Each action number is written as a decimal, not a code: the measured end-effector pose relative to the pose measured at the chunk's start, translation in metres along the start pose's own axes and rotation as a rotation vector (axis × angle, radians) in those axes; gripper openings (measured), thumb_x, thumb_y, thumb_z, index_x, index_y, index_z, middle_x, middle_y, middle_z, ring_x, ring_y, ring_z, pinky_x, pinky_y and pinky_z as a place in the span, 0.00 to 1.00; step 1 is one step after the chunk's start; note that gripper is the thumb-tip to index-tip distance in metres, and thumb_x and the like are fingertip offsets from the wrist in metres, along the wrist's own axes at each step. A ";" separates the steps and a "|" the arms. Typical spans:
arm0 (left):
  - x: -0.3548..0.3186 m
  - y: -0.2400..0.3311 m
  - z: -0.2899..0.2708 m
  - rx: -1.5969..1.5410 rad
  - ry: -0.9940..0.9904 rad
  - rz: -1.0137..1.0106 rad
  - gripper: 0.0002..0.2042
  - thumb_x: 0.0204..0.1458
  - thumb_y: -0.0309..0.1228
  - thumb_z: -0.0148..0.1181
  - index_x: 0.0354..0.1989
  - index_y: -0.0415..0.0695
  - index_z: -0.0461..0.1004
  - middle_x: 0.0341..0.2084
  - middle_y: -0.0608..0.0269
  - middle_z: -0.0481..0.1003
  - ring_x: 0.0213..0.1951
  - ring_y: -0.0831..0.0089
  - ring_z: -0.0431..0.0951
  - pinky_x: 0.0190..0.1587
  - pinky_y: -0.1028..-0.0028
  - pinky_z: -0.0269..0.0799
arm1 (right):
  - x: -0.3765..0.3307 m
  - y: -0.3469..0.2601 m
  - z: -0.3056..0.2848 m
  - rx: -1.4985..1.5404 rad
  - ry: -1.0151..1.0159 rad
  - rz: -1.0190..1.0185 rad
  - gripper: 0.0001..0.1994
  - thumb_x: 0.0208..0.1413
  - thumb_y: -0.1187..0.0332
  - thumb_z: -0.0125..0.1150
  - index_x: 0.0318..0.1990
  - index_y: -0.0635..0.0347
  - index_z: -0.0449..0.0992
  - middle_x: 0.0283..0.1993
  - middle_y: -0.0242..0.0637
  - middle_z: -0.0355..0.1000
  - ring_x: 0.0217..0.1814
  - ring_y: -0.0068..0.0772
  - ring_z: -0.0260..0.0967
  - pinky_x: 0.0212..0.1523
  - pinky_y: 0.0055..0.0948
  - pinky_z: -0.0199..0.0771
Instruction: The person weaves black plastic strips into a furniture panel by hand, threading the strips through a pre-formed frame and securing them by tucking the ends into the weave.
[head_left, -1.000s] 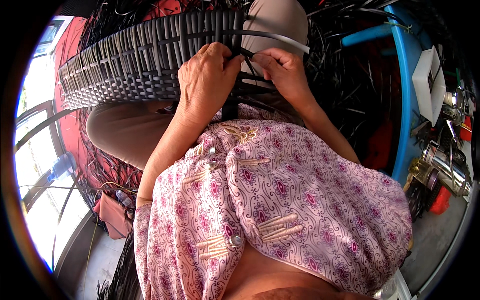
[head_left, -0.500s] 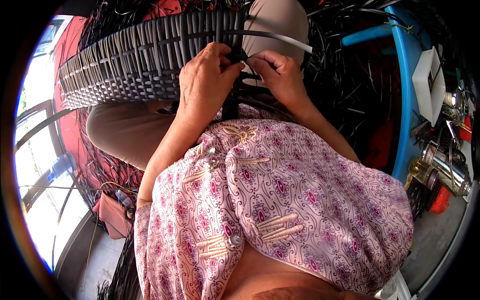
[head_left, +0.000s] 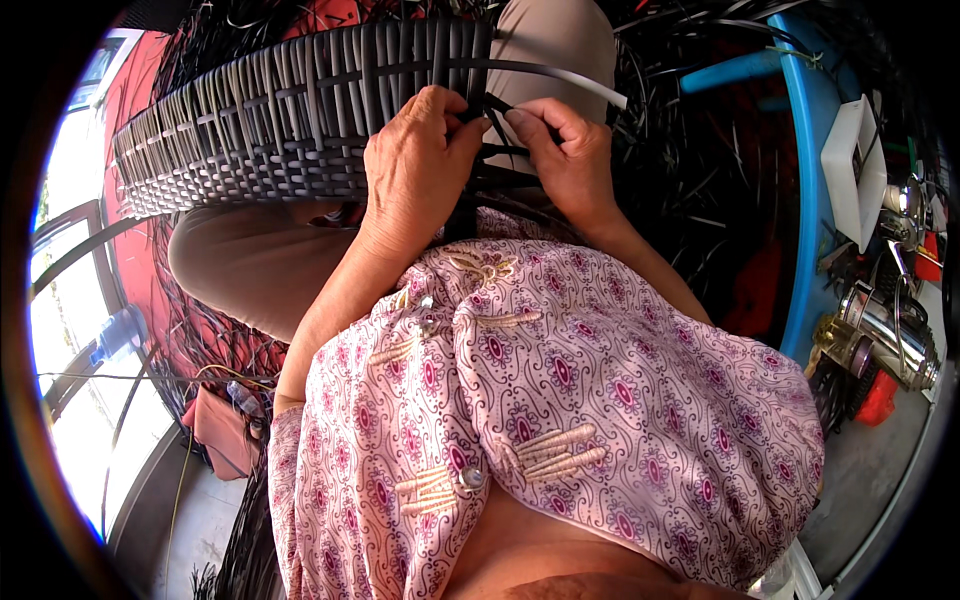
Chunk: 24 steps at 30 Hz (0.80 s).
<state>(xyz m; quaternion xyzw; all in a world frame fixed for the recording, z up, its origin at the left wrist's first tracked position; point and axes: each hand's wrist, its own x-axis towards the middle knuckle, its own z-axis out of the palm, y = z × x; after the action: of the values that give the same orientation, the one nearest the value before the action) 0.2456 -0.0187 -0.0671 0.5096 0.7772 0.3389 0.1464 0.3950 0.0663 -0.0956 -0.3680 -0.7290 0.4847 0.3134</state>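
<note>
A dark grey woven wicker piece (head_left: pixel 250 120) lies across my lap, with closely set upright strands above and a tight basket weave below. At its right end my left hand (head_left: pixel 418 155) is closed, thumb and fingertips pinched at the edge; what they grip is partly hidden. Just to the right, my right hand (head_left: pixel 572 160) is closed too, its thumb and forefinger pinching a thin black strand (head_left: pixel 497 103) beside the weave. Above both hands a flat, pale-tipped weaving strip (head_left: pixel 560 72) sticks out to the right from the wicker.
Loose black strips (head_left: pixel 690 190) heap up on the right. Beyond them stand a blue plastic stool or table (head_left: pixel 808 230), a white container (head_left: pixel 850 185) and a metal flask (head_left: pixel 900 345). At the left are a pink bag (head_left: pixel 222 432) and a large clear bottle (head_left: pixel 120 335).
My hands have drawn slightly apart, and more of the black strand shows between them. The wicker piece has barely moved.
</note>
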 end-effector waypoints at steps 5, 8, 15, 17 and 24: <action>0.000 0.001 0.000 0.023 0.019 0.033 0.12 0.51 0.35 0.67 0.35 0.41 0.72 0.24 0.58 0.77 0.26 0.60 0.79 0.29 0.65 0.73 | -0.002 -0.005 0.006 -0.078 0.078 -0.125 0.06 0.59 0.70 0.63 0.37 0.63 0.78 0.24 0.41 0.77 0.23 0.29 0.75 0.26 0.29 0.72; 0.000 -0.001 0.002 0.025 0.033 0.034 0.12 0.51 0.35 0.67 0.35 0.41 0.72 0.24 0.58 0.77 0.26 0.59 0.79 0.29 0.65 0.73 | -0.003 -0.002 0.008 -0.183 0.101 -0.199 0.05 0.57 0.70 0.63 0.37 0.61 0.78 0.26 0.43 0.77 0.24 0.40 0.77 0.27 0.33 0.74; 0.001 0.001 0.002 0.021 0.036 0.014 0.11 0.52 0.35 0.65 0.34 0.41 0.72 0.24 0.57 0.77 0.28 0.58 0.79 0.30 0.63 0.73 | -0.006 -0.002 0.011 -0.235 0.082 -0.179 0.04 0.56 0.70 0.63 0.35 0.61 0.79 0.26 0.44 0.77 0.26 0.44 0.76 0.27 0.36 0.74; 0.001 0.003 0.002 0.030 0.033 0.017 0.10 0.53 0.34 0.63 0.34 0.41 0.72 0.25 0.56 0.77 0.28 0.57 0.79 0.30 0.62 0.73 | -0.006 -0.002 0.011 -0.122 0.023 -0.045 0.06 0.57 0.70 0.62 0.36 0.63 0.79 0.25 0.43 0.77 0.25 0.38 0.77 0.28 0.33 0.74; -0.001 -0.003 -0.001 -0.067 0.036 0.031 0.09 0.53 0.32 0.61 0.37 0.39 0.75 0.28 0.54 0.79 0.31 0.56 0.80 0.34 0.63 0.75 | 0.010 0.018 -0.001 0.204 -0.262 0.155 0.09 0.60 0.67 0.60 0.36 0.65 0.80 0.22 0.31 0.72 0.24 0.16 0.67 0.26 0.22 0.67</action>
<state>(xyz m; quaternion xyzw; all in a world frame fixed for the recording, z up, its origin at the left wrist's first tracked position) 0.2441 -0.0209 -0.0685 0.5100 0.7601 0.3760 0.1443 0.3945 0.0796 -0.1112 -0.3231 -0.6801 0.6226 0.2132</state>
